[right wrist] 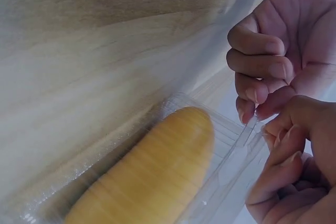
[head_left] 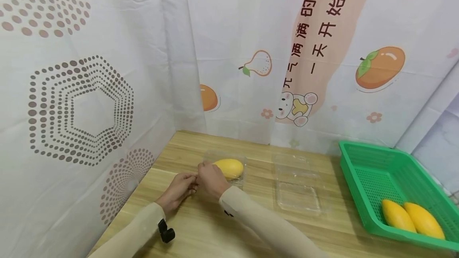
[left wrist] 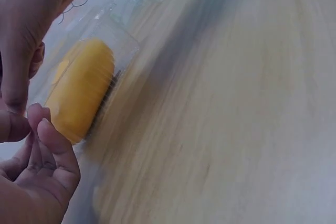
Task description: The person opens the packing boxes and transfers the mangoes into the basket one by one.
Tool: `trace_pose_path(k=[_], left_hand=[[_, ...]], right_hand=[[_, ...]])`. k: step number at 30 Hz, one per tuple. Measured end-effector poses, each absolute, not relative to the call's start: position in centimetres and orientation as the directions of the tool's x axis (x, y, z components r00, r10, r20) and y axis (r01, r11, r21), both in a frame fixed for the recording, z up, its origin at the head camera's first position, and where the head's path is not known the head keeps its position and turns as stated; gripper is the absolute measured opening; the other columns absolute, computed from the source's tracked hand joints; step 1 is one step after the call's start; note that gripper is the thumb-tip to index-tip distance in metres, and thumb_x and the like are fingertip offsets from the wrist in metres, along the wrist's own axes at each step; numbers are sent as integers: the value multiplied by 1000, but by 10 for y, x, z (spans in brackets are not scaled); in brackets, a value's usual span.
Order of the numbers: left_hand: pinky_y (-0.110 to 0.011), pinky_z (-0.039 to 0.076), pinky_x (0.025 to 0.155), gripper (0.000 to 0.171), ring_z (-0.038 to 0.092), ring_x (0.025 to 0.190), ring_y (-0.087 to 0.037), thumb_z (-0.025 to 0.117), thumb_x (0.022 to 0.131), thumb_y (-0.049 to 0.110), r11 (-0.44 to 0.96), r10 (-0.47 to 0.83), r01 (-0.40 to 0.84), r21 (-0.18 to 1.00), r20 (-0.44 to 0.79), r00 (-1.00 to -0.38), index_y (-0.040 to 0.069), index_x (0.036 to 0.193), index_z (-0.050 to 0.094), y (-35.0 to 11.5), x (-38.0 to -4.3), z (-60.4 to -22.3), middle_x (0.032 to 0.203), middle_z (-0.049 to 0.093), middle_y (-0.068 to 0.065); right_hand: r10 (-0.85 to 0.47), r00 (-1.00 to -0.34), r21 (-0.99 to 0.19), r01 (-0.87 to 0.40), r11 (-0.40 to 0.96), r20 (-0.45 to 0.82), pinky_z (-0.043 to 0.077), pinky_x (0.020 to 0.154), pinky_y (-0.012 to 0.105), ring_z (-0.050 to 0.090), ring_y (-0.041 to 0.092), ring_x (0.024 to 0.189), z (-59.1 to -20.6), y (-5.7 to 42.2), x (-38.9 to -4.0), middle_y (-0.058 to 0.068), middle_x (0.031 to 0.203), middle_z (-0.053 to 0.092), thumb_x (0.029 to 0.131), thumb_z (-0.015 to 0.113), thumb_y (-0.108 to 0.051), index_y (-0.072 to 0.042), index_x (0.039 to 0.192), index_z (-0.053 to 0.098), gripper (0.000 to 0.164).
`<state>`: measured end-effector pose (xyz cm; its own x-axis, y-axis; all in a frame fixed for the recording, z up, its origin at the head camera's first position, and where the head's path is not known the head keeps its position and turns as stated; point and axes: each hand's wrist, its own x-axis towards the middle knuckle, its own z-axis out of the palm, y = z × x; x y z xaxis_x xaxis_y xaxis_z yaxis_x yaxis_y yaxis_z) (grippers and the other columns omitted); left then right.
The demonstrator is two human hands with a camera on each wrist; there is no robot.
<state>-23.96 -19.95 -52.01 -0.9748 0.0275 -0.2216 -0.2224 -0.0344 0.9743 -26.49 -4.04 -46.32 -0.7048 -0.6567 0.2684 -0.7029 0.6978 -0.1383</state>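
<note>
Left hand (head_left: 178, 188) and right hand (head_left: 211, 177) pinching the edge of a clear clamshell box (head_left: 239, 161) near the wooden table's (head_left: 201, 218) left end, yellow mango (head_left: 229, 168) inside. Risk: thin plastic slipping from fingertips, lid springing open, mango rolling out.

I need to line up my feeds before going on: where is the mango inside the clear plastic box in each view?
Head: the mango lies left of centre on the wooden table, inside the clear box, just beyond both hands.
Left wrist: it fills the left middle, above the fingers.
Right wrist: it runs from bottom centre upward, left of the fingers.
Shared landmark: the box's clear edge, pinched by both hands.
</note>
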Motion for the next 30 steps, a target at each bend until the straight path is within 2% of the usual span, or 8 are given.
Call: trace_pose_path(k=[6, 11, 17, 22, 26, 30], left_hand=[[-23, 53, 68, 26, 59, 80, -15, 50, 108, 11, -35, 27, -224, 974, -223, -974, -8, 110, 68, -198, -240, -523, 92, 64, -7], [-22, 52, 65, 25, 60, 76, -15, 52, 107, 10, -9, 9, -205, 979, -205, -979, -8, 108, 69, -196, -243, -525, 86, 65, -7], [-22, 50, 62, 23, 58, 73, -13, 59, 106, 14, -9, 19, -217, 976, -217, -976, -6, 107, 71, -196, -245, -524, 87, 65, -6], [-22, 50, 61, 25, 58, 72, -12, 64, 104, 18, -33, 47, -229, 973, -228, -973, -6, 108, 71, -197, -247, -521, 89, 68, -6], [-21, 49, 60, 25, 58, 72, -11, 65, 103, 18, -41, 68, -232, 972, -229, -971, -6, 106, 71, -199, -249, -520, 88, 69, -6], [-20, 49, 60, 23, 58, 71, -10, 64, 103, 15, -36, 89, -232, 972, -229, -969, -7, 105, 69, -200, -251, -520, 87, 70, -5]], right_hand=[[-673, -678, -108, -724, 681, 297, 39, 47, 14, 45, 8, 57, -465, -38, -268, 1, 74, 50, 99, 66, -9, -5, 84, 61, 17], [-687, -641, -23, -737, 676, 343, 39, 46, 14, 43, 6, 56, -469, -35, -269, 0, 74, 49, 100, 67, -13, -7, 85, 61, 18], [-721, -594, 100, -743, 662, 356, 38, 45, 14, 43, 5, 53, -472, -27, -265, -1, 82, 51, 102, 69, -21, -8, 100, 66, 13], [-739, -591, 195, -723, 663, 323, 41, 46, 16, 49, 8, 56, -473, -21, -262, 0, 91, 60, 100, 72, -24, -10, 113, 66, 20], [-740, -584, 277, -690, 669, 335, 45, 45, 20, 51, 8, 56, -474, -16, -262, -1, 86, 62, 99, 73, -24, -11, 109, 66, 18], [-739, -552, 295, -685, 666, 386, 43, 44, 21, 49, 8, 54, -475, -10, -261, -1, 79, 60, 97, 76, -25, -10, 104, 65, 20]])
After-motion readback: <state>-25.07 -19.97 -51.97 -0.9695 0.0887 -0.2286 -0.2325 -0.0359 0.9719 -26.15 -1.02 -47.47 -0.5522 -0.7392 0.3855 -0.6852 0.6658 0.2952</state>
